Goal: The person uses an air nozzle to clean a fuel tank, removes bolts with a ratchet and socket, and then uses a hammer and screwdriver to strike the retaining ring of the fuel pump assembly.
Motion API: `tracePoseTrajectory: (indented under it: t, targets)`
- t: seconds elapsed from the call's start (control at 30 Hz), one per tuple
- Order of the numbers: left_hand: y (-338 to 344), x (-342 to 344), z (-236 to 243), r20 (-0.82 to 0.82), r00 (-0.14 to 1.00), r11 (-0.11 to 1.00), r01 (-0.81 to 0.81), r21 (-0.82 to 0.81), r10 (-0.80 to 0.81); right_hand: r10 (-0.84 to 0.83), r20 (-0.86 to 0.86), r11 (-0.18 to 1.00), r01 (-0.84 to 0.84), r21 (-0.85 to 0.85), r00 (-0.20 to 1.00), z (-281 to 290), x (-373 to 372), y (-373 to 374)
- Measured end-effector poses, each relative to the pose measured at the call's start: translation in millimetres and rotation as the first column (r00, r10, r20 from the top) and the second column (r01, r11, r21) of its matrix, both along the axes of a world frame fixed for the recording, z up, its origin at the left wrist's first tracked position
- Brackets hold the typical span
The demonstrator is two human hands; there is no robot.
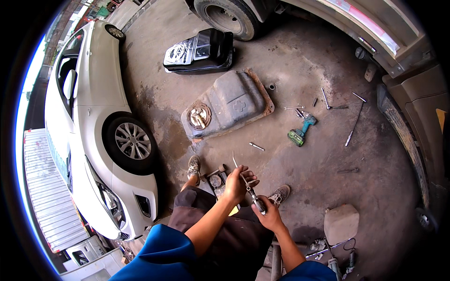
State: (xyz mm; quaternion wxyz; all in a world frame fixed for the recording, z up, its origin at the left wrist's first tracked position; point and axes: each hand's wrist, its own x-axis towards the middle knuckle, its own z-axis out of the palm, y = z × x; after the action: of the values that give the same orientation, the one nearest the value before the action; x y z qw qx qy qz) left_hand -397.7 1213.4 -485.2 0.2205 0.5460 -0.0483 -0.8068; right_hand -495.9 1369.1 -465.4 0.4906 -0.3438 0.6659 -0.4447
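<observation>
My left hand (236, 187) grips a thin, pale metal rod (236, 159) that points away from me. Just below and to the right, my right hand (268, 215) is closed on a silver and dark metal hand tool (257, 202) whose top meets the rod near my left fingers; its exact kind is unclear. Between my feet sits a low metal device (215, 180), partly hidden by my arms. Ahead lie a worn grey tank (234, 100) with a round fitting (199, 117), a small steel bar (257, 146) and a teal drill (304, 126) with a green battery.
A white car (93, 93) stands left, a large vehicle (365, 28) right. A black plastic tank (206, 47) lies at the back. Wrenches (294, 107) and bars (356, 117) are scattered on the stained floor (318, 182). A dirty container (341, 224) and more tools (333, 262) sit lower right.
</observation>
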Motion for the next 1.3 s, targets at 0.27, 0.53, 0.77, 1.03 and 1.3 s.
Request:
tracePoseTrajectory:
  t: [0.27,0.53,0.77,1.03,1.3]
  targets:
    - [-232,214,-155,-0.045,0.995,0.969,0.097,0.228,-0.089,0.243,-0.133,0.946,-0.204,0.253,0.961,-6,157,-170]
    - [-339,397,-178,0.181,0.983,0.996,-0.053,0.071,0.04,0.303,-0.319,0.841,-0.095,0.532,0.898,-91,279,-412]
    - [-301,579,-191,0.346,0.93,0.952,-0.207,0.225,0.121,-0.388,-0.067,0.767,0.362,0.529,0.919,-142,218,-477]
    - [-297,624,-174,0.585,0.809,0.989,-0.04,0.144,-0.053,-0.569,0.187,0.726,0.382,0.571,0.801,-155,136,-478]
    - [-306,463,-132,0.589,0.742,0.943,0.311,0.12,-0.32,-0.469,0.365,0.796,0.205,0.57,0.804,-191,102,-491]
